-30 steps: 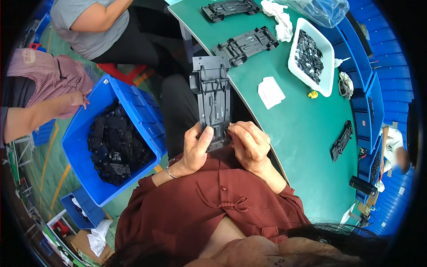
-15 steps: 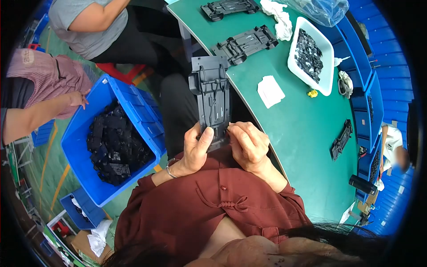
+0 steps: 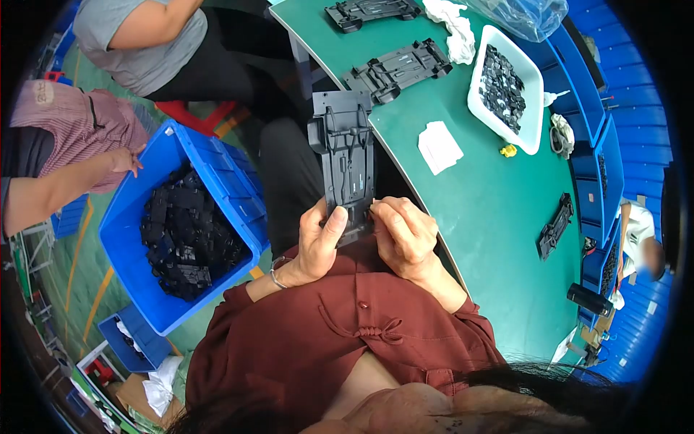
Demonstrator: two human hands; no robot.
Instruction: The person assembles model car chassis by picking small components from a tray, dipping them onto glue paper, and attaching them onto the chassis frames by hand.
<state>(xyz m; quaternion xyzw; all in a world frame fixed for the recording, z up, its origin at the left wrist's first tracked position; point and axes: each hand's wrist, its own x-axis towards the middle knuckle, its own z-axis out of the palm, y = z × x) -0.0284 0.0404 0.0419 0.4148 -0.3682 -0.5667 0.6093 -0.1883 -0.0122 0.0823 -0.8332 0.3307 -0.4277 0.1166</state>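
A black plastic toy car chassis [image 3: 348,170] is held upright over my lap, its detailed side facing me. My left hand [image 3: 318,242] grips its lower left edge, with the thumb lying across the face. At the lower right edge, my right hand [image 3: 405,231] is closed, thumb and bent forefinger pinching against the chassis. Whether a small part sits between those fingertips is hidden. Just beyond the top of the held piece, a second chassis [image 3: 401,69] lies on the green table [image 3: 499,289], and a third chassis [image 3: 372,10] lies farther back.
A white tub [image 3: 536,108] of small black parts stands on the table near white paper cards [image 3: 439,147] and a smaller black chassis piece [image 3: 555,227]. To my left is a blue crate [image 3: 119,239] full of black parts. Two people are close by on that side.
Almost nothing differs. Both hands and the chassis keep their places, and the view has shifted only very slightly.
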